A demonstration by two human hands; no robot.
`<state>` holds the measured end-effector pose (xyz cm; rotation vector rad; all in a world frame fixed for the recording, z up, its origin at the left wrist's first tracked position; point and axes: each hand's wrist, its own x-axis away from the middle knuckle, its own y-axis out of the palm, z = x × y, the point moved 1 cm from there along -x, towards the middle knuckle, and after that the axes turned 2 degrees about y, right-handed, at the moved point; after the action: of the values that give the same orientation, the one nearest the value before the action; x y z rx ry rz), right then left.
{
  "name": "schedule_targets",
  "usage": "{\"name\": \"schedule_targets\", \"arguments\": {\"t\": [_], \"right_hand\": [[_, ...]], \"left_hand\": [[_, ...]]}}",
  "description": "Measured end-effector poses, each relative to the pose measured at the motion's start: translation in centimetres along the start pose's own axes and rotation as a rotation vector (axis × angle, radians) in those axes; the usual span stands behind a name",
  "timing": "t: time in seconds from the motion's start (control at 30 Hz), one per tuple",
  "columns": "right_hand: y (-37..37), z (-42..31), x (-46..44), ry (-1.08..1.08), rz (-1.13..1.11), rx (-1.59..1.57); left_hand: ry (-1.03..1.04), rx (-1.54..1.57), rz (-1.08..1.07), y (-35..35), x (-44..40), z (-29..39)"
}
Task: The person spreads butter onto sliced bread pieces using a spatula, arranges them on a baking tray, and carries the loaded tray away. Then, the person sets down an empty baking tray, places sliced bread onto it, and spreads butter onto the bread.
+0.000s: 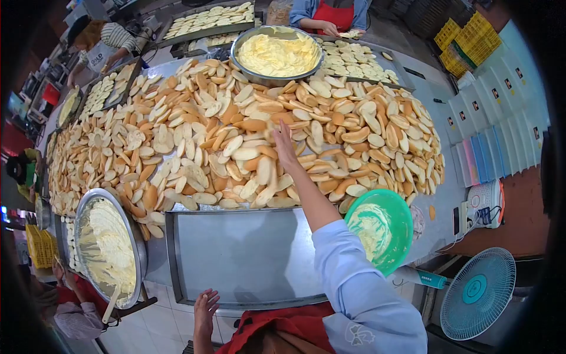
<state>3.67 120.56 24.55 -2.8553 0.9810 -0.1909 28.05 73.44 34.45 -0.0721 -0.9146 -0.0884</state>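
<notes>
My right hand (283,145) reaches over the middle of a large heap of halved bread rolls (194,135), fingers stretched out among the pieces. Some rolls just below it are smeared by motion. I see nothing held in it. Near the front edge of a bare metal tray (236,248), my left hand (206,307) hangs with its fingers loosely apart and holds nothing. The tray lies between the heap and my red apron. A green bowl (401,227) with pale cream smeared inside stands right of the tray, beside my right sleeve.
Steel bowls of yellow cream stand at the left (139,253) and back (236,59). Filled trays (407,85) line the far side, where a person in a red apron (330,15) handles a piece. A fan (477,292) stands at the right; other people work at the left.
</notes>
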Motion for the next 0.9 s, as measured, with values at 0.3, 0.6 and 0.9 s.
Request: {"name": "schedule_targets", "arguments": {"t": [0.3, 0.6, 0.9], "right_hand": [[-9.3, 2.4, 7.6, 0.301, 1.132, 0.76], [-3.9, -1.0, 3.2, 0.383, 0.302, 0.57], [-32.9, 1.0, -7.7, 0.137, 0.98, 0.991]], "left_hand": [[-0.071, 0.03, 0.13, -4.8, -1.7, -1.8], [0.0, -0.049, -0.028, -2.3, -3.0, 2.0], [-0.066, 0.041, 0.381, -11.3, -1.9, -6.3]]}}
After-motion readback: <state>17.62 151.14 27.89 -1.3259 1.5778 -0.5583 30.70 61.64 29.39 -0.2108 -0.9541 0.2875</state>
